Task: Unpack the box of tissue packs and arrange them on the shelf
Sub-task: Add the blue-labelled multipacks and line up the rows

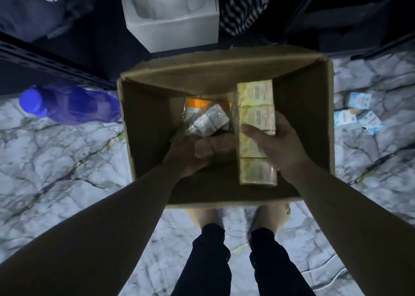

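The right hand (272, 145) has its thumb and fingers wrapped around a long yellow row of tissue packs (257, 130) inside the brown box (224, 71). The left hand (190, 153) is curled around a clear silvery pack (212, 121) deeper in the box. An orange pack (197, 103) lies under it. The box sits on the marble floor (56, 160), with a purple bottle (69, 104) just beside it and small packs (357, 113) lying on the other side.

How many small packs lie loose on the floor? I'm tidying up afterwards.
3, all on the floor right of the box: one farther back, two nearer side by side. Others may be hidden.
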